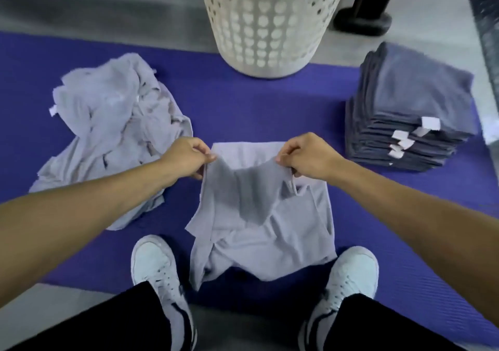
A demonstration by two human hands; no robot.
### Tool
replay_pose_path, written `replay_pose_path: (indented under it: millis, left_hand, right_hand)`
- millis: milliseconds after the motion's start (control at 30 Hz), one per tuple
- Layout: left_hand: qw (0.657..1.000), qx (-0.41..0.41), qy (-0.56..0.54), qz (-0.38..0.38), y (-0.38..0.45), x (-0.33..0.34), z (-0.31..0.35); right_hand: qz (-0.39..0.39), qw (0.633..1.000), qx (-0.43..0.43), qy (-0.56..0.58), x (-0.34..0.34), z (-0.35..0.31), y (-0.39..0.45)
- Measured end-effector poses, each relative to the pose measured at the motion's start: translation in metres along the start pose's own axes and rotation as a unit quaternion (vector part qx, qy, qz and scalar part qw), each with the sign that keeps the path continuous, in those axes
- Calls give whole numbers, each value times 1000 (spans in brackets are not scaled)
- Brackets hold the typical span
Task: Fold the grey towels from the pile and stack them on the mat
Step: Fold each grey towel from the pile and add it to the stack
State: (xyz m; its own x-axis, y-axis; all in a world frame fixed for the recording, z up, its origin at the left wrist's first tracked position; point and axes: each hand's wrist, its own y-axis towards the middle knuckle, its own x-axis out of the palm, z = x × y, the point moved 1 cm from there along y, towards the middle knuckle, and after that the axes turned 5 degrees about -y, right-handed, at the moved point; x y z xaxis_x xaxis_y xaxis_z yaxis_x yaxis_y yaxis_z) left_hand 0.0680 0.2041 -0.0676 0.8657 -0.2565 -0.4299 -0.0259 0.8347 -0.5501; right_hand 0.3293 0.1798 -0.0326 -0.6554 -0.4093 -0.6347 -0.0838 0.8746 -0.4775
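A grey towel (259, 232) lies rumpled on the purple mat (243, 113) between my feet. My left hand (186, 156) pinches its upper left corner and my right hand (307, 156) pinches the upper right corner, both lifted a little above the mat, so the held edge sags between them. A loose pile of unfolded grey towels (113, 124) lies to the left, beside my left forearm. At the right stands a neat stack of folded dark grey towels (410, 113) with white tags showing.
A white perforated laundry basket (270, 21) stands at the mat's far edge, in the middle. A black stand base (361, 21) sits behind it on the grey floor. My white shoes (159, 267) rest on the mat's near edge.
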Motion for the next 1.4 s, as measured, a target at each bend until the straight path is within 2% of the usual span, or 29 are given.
replay_pose_path:
  millis: [300, 400, 533, 567, 700, 767, 900, 1000, 1133, 1300, 1400]
  left_hand:
    - [999, -11, 23, 34, 92, 20, -70]
    - [999, 22, 34, 23, 103, 28, -86]
    - [995, 78, -9, 65, 114, 31, -90]
    - [993, 93, 10, 66, 117, 29, -88]
    - [976, 147, 161, 6, 135, 21, -78]
    - [969, 154, 193, -14, 139, 20, -72]
    - [976, 156, 144, -36, 142, 10, -55]
    - [982, 139, 62, -112, 137, 4, -39]
    - [978, 133, 92, -135, 135, -4, -27]
    - [974, 147, 102, -136, 137, -5, -20]
    - [969, 99, 133, -181, 138, -7, -15]
  right_hand:
    - [48, 981, 38, 184, 80, 37, 89]
    - [72, 977, 30, 198, 103, 46, 106]
    - [104, 977, 17, 186, 126, 54, 108]
    - [107, 979, 11, 175, 127, 53, 107]
    - [109, 982, -24, 152, 126, 46, 111]
    - [111, 984, -49, 133, 126, 43, 118]
    - [83, 988, -127, 41, 126, 42, 140]
    - [31, 986, -165, 4, 119, 37, 156]
    - [4, 988, -152, -1, 108, 32, 168]
    - [29, 989, -142, -9, 106, 32, 168]
    - [58, 993, -106, -2, 106, 37, 169]
